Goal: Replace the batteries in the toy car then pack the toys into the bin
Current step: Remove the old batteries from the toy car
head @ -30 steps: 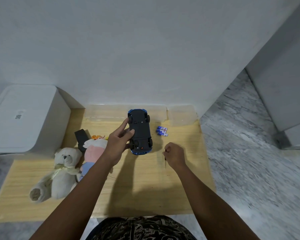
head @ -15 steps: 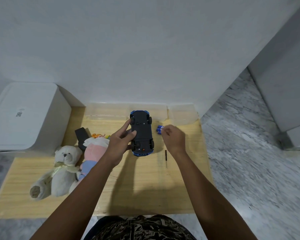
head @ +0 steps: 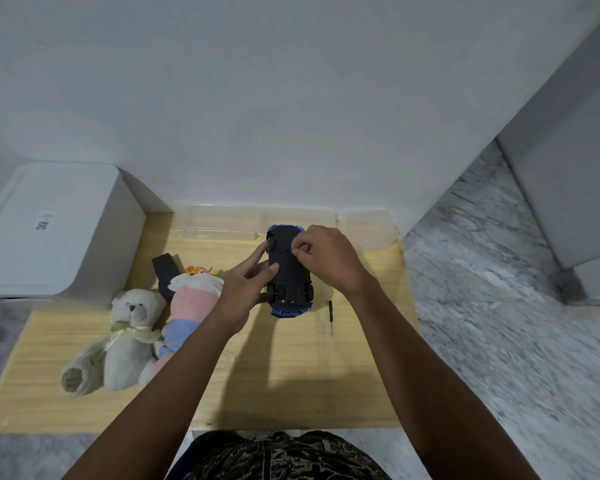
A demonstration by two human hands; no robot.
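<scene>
Status, using the toy car [head: 290,271] as reference, left to right.

Far left of car: white lidded box [head: 54,226], off the table [head: 291,382]. Could be the bin, can't confirm.

Left of car, near it: white teddy bear [head: 118,337] and pink plush doll [head: 191,306] lying on the table, a black flat item [head: 165,271] behind them. None of the toys is packed.

Just left of car: left hand [head: 243,292] grips the car's left side, thumb across the black underside, fingers curled round the edge. Car is belly-up, blue body facing down, held just above the table near its back edge.

On the car: right hand [head: 326,261] over the front half of the underside, thumb and fingertips [head: 297,251] pinched together on something small. Can't tell if it's a battery or the cover. Batteries themselves not visible here, likely under the hand.

Just right of car: small screwdriver [head: 330,317] lying loose on the table.

Behind car: clear plastic containers [head: 219,223] along the wall, appear empty.

Judgement: mid battery swap, working at the compartment. Left to do: finish the swap, close the cover, likely re-screw, then pack the car and both plush toys.
</scene>
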